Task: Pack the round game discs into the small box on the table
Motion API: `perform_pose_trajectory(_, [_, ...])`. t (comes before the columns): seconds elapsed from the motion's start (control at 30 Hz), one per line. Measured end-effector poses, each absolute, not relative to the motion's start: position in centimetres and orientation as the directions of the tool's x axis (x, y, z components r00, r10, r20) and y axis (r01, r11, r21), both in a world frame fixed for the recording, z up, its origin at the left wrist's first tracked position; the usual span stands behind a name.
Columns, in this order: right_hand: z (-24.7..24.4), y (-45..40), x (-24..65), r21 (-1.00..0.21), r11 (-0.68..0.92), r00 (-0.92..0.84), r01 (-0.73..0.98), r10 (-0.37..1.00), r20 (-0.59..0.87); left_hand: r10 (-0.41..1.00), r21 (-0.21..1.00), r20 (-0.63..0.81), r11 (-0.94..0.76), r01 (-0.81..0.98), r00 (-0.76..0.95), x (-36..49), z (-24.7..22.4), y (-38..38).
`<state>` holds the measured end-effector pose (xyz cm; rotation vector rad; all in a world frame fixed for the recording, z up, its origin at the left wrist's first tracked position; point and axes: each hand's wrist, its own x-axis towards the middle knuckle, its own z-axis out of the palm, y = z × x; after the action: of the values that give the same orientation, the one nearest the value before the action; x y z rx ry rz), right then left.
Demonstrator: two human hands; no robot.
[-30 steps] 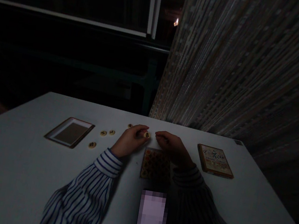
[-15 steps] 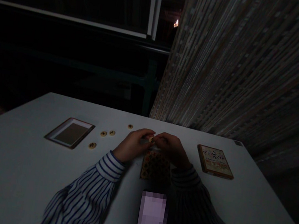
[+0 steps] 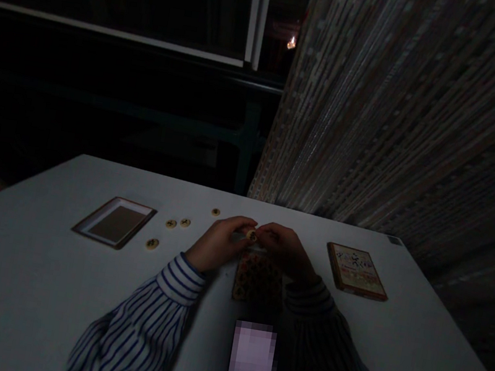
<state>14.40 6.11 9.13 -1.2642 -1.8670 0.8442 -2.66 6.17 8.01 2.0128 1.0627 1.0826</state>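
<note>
Between my two hands, a small round wooden piece (image 3: 251, 235) with a dark mark is pinched by fingertips from both sides. My left hand (image 3: 222, 243) holds its left side, fingers bent and thumb below. My right hand (image 3: 283, 247) has its fingers closed at the piece's right side, in shadow. Right below the hands lies a box (image 3: 258, 278) filled with rows of round pieces, partly dark. Left of my left hand, loose round pieces lie on the table: one at the back (image 3: 216, 212), two side by side (image 3: 185, 223), and one nearer (image 3: 152, 244).
On the white table (image 3: 40, 278), an open shallow tray or lid (image 3: 114, 222) lies at the left. A flat printed box (image 3: 357, 270) lies at the right. A blurred pinkish rectangle (image 3: 250, 368) is at the front. A string curtain (image 3: 382, 106) hangs behind the table.
The view has shifted slightly, so everything sits a little lower. The piece between my fingers has turned slightly; both hands keep nearly the same pose.
</note>
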Motion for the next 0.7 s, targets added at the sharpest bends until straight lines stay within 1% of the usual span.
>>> perform_pose_trajectory(0.13, [9.37,6.05,14.4,-0.814,0.307,-0.268,0.494,0.944,0.193,0.86,0.788,0.381,-0.494,0.366,0.341,-2.67,8.28,6.05])
perform_pose_trajectory(0.27, [9.33,6.05,14.43,-0.849,0.281,-0.258,0.448,0.95,0.178,0.859,0.794,0.372,-0.49,0.36,0.351,-2.79,8.4,5.99])
perform_pose_trajectory(0.37, [9.11,6.12,14.49,-0.873,0.26,-0.255,0.413,0.953,0.164,0.869,0.82,0.353,-0.465,0.333,0.346,-2.86,8.34,6.04])
perform_pose_trajectory(0.47, [8.96,6.2,14.55,-0.871,0.283,-0.252,0.402,0.948,0.192,0.894,0.873,0.302,-0.399,0.281,0.33,-2.86,8.34,6.18])
perform_pose_trajectory(0.6, [9.12,6.17,14.55,-0.841,0.311,-0.234,0.443,0.945,0.227,0.928,0.956,0.174,-0.239,0.169,0.328,-2.76,8.52,6.37])
perform_pose_trajectory(0.7, [9.37,6.01,14.57,-0.828,0.334,-0.263,0.45,0.936,0.234,0.935,0.974,0.11,-0.169,0.151,0.338,-2.7,8.67,6.4])
